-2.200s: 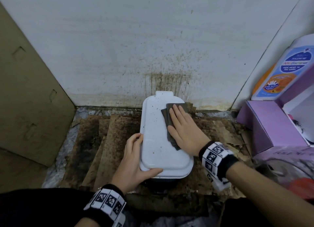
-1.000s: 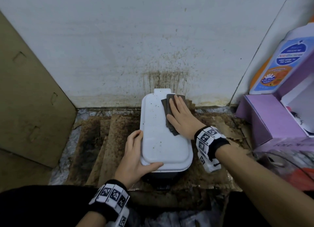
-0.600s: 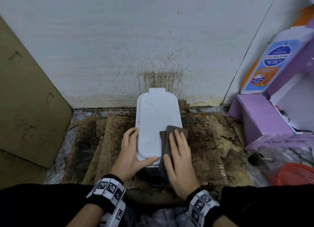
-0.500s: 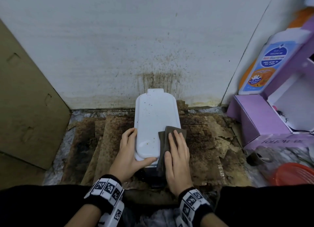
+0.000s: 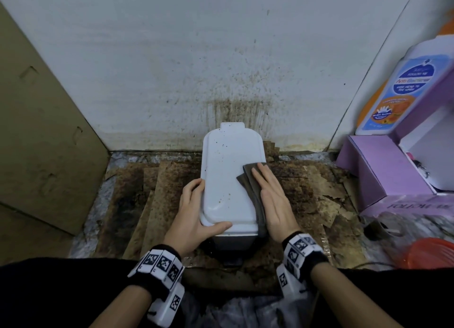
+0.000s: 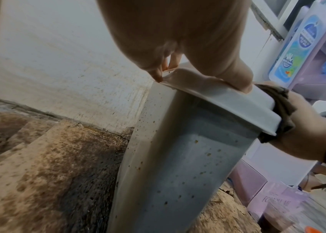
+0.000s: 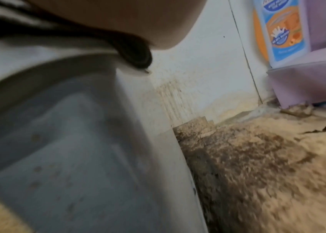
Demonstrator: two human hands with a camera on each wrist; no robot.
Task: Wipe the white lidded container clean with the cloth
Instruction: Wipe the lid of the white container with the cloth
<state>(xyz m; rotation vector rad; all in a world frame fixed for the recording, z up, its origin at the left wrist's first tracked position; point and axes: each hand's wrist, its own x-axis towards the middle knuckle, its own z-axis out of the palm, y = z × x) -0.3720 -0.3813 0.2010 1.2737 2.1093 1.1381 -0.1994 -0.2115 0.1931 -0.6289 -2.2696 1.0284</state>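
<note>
A tall white lidded container (image 5: 227, 172) stands on stained cardboard against the wall, its lid flecked with brown specks. My left hand (image 5: 194, 212) grips the lid's near left corner, thumb across the front edge and fingers down the left side. My right hand (image 5: 270, 197) lies flat with straight fingers on a folded dark cloth (image 5: 253, 187), pressing it onto the lid's right edge. In the left wrist view the speckled container wall (image 6: 178, 165) shows, with the cloth (image 6: 282, 110) wrapped over the lid's far rim. In the right wrist view, blurred, the cloth (image 7: 134, 53) lies under my palm above the container side (image 7: 68, 141).
Dirty, torn cardboard sheets (image 5: 319, 199) cover the floor around the container. A brown cardboard panel (image 5: 41, 121) leans at the left. At the right stand a purple box (image 5: 383, 172), a soap bottle (image 5: 398, 91) and a red object (image 5: 427, 254). The stained wall (image 5: 235, 106) rises close behind.
My right hand slid the cloth from the lid's far right end to the near right corner, then a little forward along the right edge. My left hand kept its hold.
</note>
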